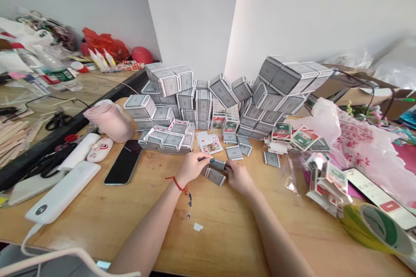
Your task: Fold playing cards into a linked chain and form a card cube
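My left hand (192, 166) and my right hand (239, 177) meet over the wooden table (227, 233), both closed on a small grey-patterned card pack (217, 164) held between them. A second grey pack (213, 176) lies on the table just under the hands. A red string is tied round my left wrist. Just beyond the hands lie loose playing cards (210, 143) face up and a few single grey packs (234, 152). Behind them rises a big heap of grey card boxes (224, 95).
A black phone (123, 162), a white power bank (63, 190) and a pink roll (110, 121) lie at the left. Flat red-green card cartons (325, 177), a pink plastic bag (360, 143) and a yellow-green tape roll (377, 227) sit at the right. Scissors (58, 120) lie far left.
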A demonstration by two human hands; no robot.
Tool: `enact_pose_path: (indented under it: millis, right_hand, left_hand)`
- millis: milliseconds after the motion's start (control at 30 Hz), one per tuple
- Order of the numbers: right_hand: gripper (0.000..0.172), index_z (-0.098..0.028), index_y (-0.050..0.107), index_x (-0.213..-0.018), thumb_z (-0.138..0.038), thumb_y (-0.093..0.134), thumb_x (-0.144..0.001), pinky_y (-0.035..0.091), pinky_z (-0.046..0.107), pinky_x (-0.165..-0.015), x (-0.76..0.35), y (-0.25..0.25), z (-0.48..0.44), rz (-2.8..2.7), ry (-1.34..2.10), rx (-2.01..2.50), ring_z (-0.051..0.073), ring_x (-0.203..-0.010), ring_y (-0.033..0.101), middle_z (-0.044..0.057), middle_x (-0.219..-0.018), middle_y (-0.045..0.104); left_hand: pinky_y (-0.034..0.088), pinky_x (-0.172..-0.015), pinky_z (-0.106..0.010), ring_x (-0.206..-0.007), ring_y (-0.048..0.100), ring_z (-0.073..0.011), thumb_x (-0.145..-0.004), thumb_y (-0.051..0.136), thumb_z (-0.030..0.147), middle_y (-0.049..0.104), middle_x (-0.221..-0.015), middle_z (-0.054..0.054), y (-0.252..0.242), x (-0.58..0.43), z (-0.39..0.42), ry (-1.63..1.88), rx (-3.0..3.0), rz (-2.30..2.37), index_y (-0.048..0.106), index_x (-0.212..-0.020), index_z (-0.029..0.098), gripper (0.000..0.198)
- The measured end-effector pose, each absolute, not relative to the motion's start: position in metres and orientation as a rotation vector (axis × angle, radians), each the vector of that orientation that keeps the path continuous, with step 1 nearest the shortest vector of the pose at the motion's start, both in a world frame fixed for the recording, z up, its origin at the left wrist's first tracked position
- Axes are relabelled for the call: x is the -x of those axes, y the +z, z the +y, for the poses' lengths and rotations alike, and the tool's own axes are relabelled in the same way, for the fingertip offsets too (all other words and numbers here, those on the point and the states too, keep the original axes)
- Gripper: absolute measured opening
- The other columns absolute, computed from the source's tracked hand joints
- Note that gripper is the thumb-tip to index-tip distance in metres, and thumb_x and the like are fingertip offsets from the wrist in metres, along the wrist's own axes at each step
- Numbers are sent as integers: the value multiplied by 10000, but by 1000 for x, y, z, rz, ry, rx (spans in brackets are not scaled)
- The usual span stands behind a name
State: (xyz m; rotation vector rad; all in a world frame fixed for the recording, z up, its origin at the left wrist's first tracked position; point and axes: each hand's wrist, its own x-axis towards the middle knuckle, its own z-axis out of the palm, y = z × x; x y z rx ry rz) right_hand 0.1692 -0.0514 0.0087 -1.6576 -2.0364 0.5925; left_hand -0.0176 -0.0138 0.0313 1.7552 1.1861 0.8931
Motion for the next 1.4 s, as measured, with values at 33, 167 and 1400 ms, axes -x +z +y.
enact_pose_path:
  millis: [33, 167, 1400]
  right_hand:
    - [148, -187, 506, -749, -113, 378, -754, 340, 217, -532, -170, 10, -52, -2034, 607, 1627, 168, -596, 547, 48, -650, 606]
    - [173, -195, 513, -832, -119, 383, -747, 387, 217, -570, -178, 14, -53, -1925, 767, 1485, 154, -603, 569, 25, -673, 625]
    - [318, -169, 556, -673, -483, 600, -692, 260, 208, -422, -177, -2, -34, -1011, 1084, 1258, 75, -449, 332, -45, -522, 439]
  left_hand:
    - [481, -700, -248, -737, 641, -167, -741, 553, 235, 712, -797, -33, 31, 18, -13, 894, -1760, 1192, 702, -759, 173, 162]
    - [481, -699, -246, -737, 644, -169, -738, 561, 238, 713, -799, -32, 31, 19, -12, 896, -1765, 1203, 704, -758, 175, 158]
    - [444, -564, -221, -650, 601, -141, -736, 547, 226, 660, -735, -41, 13, -7, -26, 760, -1413, 829, 575, -1014, 133, 295]
